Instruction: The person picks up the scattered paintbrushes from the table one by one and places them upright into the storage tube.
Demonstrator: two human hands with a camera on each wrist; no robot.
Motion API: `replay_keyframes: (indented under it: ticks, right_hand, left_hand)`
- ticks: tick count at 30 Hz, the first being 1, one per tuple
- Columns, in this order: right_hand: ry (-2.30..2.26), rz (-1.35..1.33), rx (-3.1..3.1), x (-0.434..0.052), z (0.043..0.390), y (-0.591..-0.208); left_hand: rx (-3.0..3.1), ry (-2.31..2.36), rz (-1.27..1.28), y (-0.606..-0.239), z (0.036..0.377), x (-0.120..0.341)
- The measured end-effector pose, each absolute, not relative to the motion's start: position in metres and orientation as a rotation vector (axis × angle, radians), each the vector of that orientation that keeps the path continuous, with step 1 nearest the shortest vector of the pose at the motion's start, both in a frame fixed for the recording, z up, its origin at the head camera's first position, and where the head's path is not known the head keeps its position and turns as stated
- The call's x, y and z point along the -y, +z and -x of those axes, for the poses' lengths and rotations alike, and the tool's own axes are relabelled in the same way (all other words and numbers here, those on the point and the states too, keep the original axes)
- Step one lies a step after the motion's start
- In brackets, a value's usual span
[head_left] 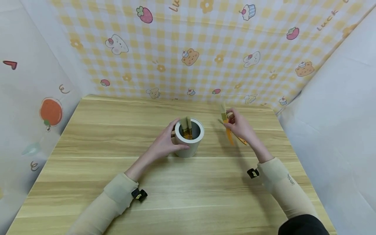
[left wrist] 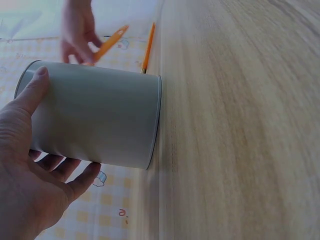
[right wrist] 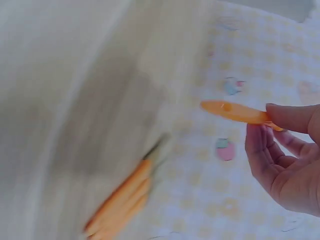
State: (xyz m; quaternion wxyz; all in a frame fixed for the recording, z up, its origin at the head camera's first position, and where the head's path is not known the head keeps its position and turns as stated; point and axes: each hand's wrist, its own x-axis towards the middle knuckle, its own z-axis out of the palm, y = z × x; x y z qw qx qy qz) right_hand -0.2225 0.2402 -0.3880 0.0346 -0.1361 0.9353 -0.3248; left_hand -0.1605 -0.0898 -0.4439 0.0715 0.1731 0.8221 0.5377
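Observation:
Fingers and thumb of my left hand grip the side of a pale grey cylindrical holder, which stands upright on the table. Inside it, paintbrushes lean with their bristles upward; their lower ends are hidden by the wall. To the right, my right hand pinches a flat paintbrush with an orange handle, bristles up, above the tabletop. In the right wrist view the handle sticks out past the thumb and fingers. Below that hand, more orange-handled paintbrushes lie on the table, blurred here.
The wood-grain table runs back to a yellow checked cloth with cartoon prints. White sheets hang at the left and right sides. A small black camera is strapped at the left wrist, another camera at the right.

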Motion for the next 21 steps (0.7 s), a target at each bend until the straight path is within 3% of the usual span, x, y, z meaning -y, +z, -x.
replay_keyframes:
  ticks: [9, 21]
  right_hand:
    - [-1.378, 0.464, -2.977, -0.212, 0.211, -0.359]
    - [-2.068, 0.668, -2.671, -0.165, 0.199, -0.328]
  left_hand:
    - [-2.482, 1.610, -0.504, -0.445, 0.159, 0.091]
    - [-2.485, 1.618, -0.535, -0.444, 0.160, 0.089]
